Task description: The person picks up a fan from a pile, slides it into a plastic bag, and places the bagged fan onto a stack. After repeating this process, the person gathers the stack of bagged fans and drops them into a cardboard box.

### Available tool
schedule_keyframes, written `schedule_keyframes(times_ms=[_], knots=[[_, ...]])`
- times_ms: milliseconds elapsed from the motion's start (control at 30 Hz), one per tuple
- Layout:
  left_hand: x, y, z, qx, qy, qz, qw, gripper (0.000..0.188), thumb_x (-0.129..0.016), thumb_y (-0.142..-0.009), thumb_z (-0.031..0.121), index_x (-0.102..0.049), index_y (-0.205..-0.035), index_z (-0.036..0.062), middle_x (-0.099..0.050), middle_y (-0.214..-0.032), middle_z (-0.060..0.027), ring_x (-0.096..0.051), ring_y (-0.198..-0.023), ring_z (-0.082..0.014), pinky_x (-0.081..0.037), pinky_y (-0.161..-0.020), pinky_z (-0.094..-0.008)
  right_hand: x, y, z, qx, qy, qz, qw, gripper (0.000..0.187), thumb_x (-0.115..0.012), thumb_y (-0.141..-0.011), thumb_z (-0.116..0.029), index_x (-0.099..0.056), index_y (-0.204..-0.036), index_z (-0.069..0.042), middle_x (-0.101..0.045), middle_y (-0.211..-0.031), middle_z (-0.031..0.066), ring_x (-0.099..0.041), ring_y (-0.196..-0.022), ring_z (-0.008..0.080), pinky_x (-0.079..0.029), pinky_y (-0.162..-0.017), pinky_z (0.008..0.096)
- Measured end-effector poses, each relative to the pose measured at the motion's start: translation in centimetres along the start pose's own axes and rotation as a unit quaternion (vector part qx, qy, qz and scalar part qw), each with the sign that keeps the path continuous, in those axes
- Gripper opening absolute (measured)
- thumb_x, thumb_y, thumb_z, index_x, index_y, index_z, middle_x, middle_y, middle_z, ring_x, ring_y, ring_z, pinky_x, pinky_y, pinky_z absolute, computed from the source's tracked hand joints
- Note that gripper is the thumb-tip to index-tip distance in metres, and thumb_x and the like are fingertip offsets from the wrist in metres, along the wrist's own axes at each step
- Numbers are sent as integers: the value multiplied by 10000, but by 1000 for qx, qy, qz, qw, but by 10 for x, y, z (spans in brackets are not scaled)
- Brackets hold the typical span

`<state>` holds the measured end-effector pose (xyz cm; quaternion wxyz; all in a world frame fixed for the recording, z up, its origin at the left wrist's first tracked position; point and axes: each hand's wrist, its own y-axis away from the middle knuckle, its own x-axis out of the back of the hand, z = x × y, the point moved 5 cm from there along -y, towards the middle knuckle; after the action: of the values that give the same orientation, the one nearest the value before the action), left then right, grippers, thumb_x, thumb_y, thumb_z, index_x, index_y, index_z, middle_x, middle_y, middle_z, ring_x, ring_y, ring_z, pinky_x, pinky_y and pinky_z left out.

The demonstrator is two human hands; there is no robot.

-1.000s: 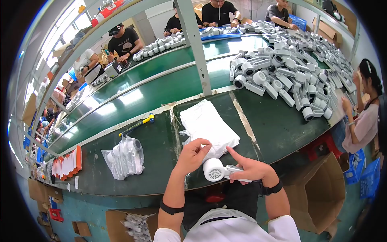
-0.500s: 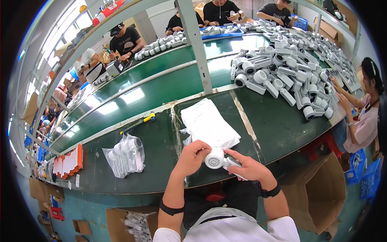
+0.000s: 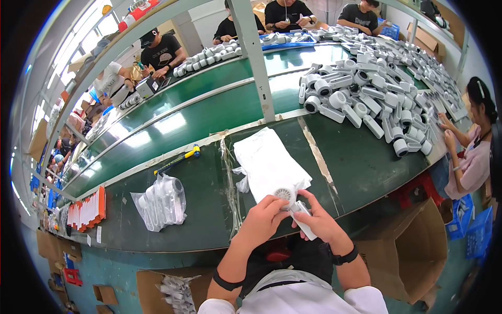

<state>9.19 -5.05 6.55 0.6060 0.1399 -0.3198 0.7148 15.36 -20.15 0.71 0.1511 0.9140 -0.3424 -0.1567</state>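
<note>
A white handheld fan [image 3: 284, 194] is held in both hands over the near edge of the green bench, its round grille facing up. My left hand [image 3: 263, 221] pinches the fan's head from the left, fingers closed. Around the handle, my right hand [image 3: 321, 224] is closed from the right, with the handle slanting back toward me. Just beyond the fan lies a stack of white plastic bags [image 3: 269, 159], partly covered by the fan's head. A clear plastic bag [image 3: 161, 203] with several white fans in it rests farther left.
A big heap of fans [image 3: 366, 97] covers the far right. A yellow-and-black hammer [image 3: 180, 159] lies behind the bagged fans. Orange-and-white boxes [image 3: 88, 212] stand at left. Cardboard boxes [image 3: 405, 254] are below the bench; a metal post [image 3: 254, 63] rises ahead. Co-workers sit across and at right.
The fan has turned: its head moved away from me and slightly right, its handle now showing more. My left hand shifted right and nearer to me; my right hand stays on the handle.
</note>
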Motion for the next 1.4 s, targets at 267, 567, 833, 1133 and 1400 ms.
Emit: schedule_keyframes(times_ms=[267,567,833,1133,1400], knots=[[4,2,-12,-108,-108,128,980,256,-726,-798,15,-649,-1042,34,-613,-982,-128,-640,-807,-276,-524,-687,-334,-2,-3,6,-7,-131,-6,991,694,-545,-965,-145,-164,-1545,-156,-647,-825,144,-596,-507,189,-476,-419,292],[-32,19,-44,33,252,84,963,100,-602,-908,-25,-622,-1006,-10,-596,-968,-74,-581,-837,-132,-465,-722,-236,-19,-15,12,-1,-317,-35,948,527,-524,-979,-174,-274,-1438,-113,-642,-874,133,-617,-539,204,-511,-421,315],[-22,22,-34,57,167,145,974,144,-645,-871,-20,-631,-1013,-1,-592,-927,-63,-569,-789,-130,-457,-663,-246,-22,-8,15,-18,-186,12,982,585,-555,-962,-187,-238,-1449,-123,-645,-871,121,-617,-536,186,-516,-423,314],[-39,12,-26,-15,84,113,990,172,-643,-807,-84,-670,-934,28,-604,-874,-90,-617,-696,-178,-501,-612,-285,11,-18,11,11,-372,25,928,414,-534,-959,-223,-389,-1322,-86,-630,-861,119,-622,-541,206,-526,-419,330],[-45,44,-7,-147,69,170,972,233,-615,-685,-66,-621,-899,28,-585,-907,-147,-582,-837,-347,-506,-728,-404,-9,-22,23,130,-233,92,959,400,-475,-846,-64,-496,-1245,-50,-607,-1028,94,-634,-849,195,-543,-738,340]])
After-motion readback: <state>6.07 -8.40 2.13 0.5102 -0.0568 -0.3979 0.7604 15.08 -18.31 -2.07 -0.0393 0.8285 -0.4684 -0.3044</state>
